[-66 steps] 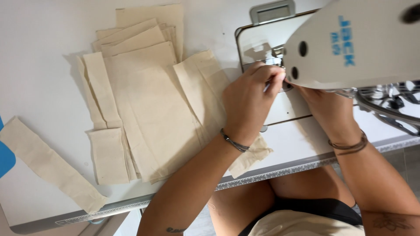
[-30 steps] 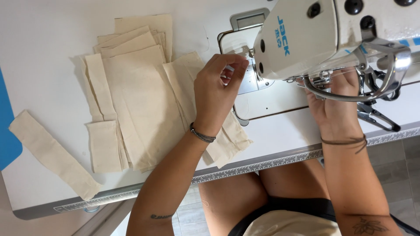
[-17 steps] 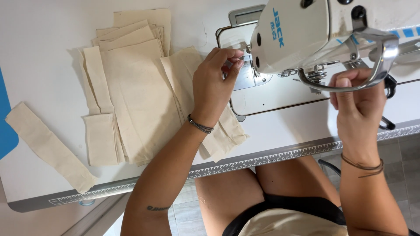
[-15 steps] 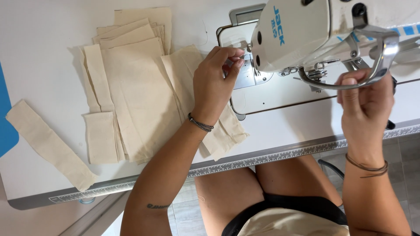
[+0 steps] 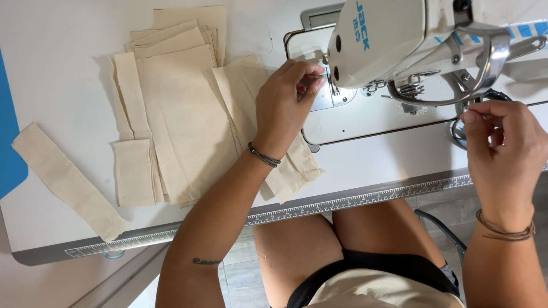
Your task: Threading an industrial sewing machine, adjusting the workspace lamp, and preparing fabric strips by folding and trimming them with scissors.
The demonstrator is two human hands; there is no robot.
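Left hand: the left hand (image 5: pixel 282 108) is up at the needle area of the white sewing machine (image 5: pixel 394 40), fingertips pinched tight together just beside the presser foot; whatever it pinches is too fine to make out, likely thread, though I cannot tell for sure.
Right hand: the right hand (image 5: pixel 502 154) hangs off the machine's right end, thumb and forefinger closed in a small pinch near the metal guard loop (image 5: pixel 485 63); nothing visible between them, so its hold is unclear.
Why the reach: both pinches sit at opposite ends of the machine head, which reads as fine work on the machine itself, not on cloth.
Cloth under the wrist: a folded beige fabric piece (image 5: pixel 251 97) lies beneath the left forearm, one corner running toward the surface edge, parked near the needle plate (image 5: pixel 319 51).
Stack: more beige fabric panels (image 5: pixel 177 114) lie overlapped left of it, flat and within arm's reach.
Stray strip: a long beige strip (image 5: pixel 63 179) lies apart at the far left, angled, near the blue mat (image 5: pixel 8 131).
Surface: white surface (image 5: pixel 57 57) with a ruler strip (image 5: pixel 354 201) along the near edge.
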